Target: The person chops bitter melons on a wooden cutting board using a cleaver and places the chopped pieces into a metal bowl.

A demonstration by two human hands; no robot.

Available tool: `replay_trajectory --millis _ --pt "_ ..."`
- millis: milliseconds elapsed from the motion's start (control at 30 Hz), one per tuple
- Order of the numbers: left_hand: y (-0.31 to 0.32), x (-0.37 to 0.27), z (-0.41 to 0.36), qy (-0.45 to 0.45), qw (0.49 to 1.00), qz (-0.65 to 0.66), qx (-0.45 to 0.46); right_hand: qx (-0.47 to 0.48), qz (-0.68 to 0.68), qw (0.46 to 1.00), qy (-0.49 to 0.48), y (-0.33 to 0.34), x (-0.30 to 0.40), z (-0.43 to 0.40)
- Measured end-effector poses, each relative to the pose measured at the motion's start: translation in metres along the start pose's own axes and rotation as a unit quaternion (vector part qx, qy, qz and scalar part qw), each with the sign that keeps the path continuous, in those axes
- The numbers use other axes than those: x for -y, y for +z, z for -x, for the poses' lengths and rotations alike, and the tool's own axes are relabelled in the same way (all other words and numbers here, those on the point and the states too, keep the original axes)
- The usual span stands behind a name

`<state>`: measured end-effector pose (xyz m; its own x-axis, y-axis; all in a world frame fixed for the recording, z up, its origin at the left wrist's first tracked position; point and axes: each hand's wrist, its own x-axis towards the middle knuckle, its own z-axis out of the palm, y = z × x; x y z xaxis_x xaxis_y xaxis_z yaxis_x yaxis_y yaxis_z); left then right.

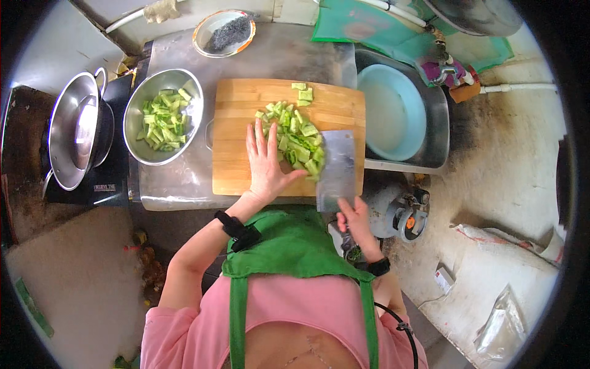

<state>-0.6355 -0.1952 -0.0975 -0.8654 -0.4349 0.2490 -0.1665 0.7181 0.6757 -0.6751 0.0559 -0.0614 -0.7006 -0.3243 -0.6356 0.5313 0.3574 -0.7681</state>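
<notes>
A heap of chopped green vegetable (295, 138) lies on a wooden cutting board (235, 101), with a few loose pieces near the board's far edge. My left hand (267, 161) rests at the heap's left side, fingers spread. My right hand (357, 221) grips the handle of a cleaver (337, 166), whose broad blade lies along the heap's right side and reaches past the board's front edge. Most of the handle is hidden by my fingers. Left of the board, a steel bowl (193, 133) contains more cut green pieces (163, 122).
A steel wok (69, 143) stands on a black cooktop at far left. Behind the board is a bowl (200, 34) with a dark scouring pad. To the right, a blue basin (392, 115) sits in a sink (438, 138) under a faucet (445, 74). A gas cylinder (392, 217) stands below.
</notes>
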Motion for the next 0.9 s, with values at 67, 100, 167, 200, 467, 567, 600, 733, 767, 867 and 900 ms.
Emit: replay_trajectory --millis 67,100,167,200,467,567,600,733,767,867,900 --pt "0.005 -0.007 0.0 -0.005 1.0 -0.012 -0.002 0.049 -0.009 0.998 0.03 0.025 0.0 -0.006" --pt "0.007 -0.009 -0.001 -0.01 1.0 -0.025 -0.007 0.052 -0.01 0.998 0.032 0.035 0.001 -0.01" --pt "0.009 -0.013 -0.002 -0.005 1.0 -0.017 -0.012 0.108 -0.032 0.994 0.015 0.052 0.004 -0.016" --pt "0.01 -0.013 -0.001 -0.008 1.0 -0.022 -0.007 0.118 -0.054 0.991 0.02 0.06 0.006 -0.017" --pt "0.014 -0.012 -0.004 -0.012 0.997 0.054 -0.05 0.116 -0.063 0.991 -0.018 0.083 0.016 -0.021" --pt "0.011 -0.013 -0.008 -0.001 0.993 0.091 -0.081 0.127 -0.032 0.991 -0.029 0.082 0.022 -0.02" --pt "0.009 -0.014 -0.01 0.007 0.991 0.094 -0.09 0.126 -0.034 0.991 -0.038 0.082 0.02 -0.023" --pt "0.002 -0.019 -0.015 0.008 0.986 0.117 -0.119 0.123 -0.028 0.99 -0.059 0.083 0.032 -0.015" --pt "0.0 -0.02 -0.017 0.008 0.985 0.115 -0.126 0.128 -0.025 0.989 -0.063 0.085 0.035 -0.014" --pt "-0.003 -0.019 -0.022 0.015 0.982 0.124 -0.14 0.123 -0.036 0.99 -0.062 0.089 0.045 -0.015" --pt "-0.009 -0.02 -0.022 0.013 0.982 0.118 -0.15 0.126 -0.027 0.989 -0.071 0.091 0.048 -0.013"
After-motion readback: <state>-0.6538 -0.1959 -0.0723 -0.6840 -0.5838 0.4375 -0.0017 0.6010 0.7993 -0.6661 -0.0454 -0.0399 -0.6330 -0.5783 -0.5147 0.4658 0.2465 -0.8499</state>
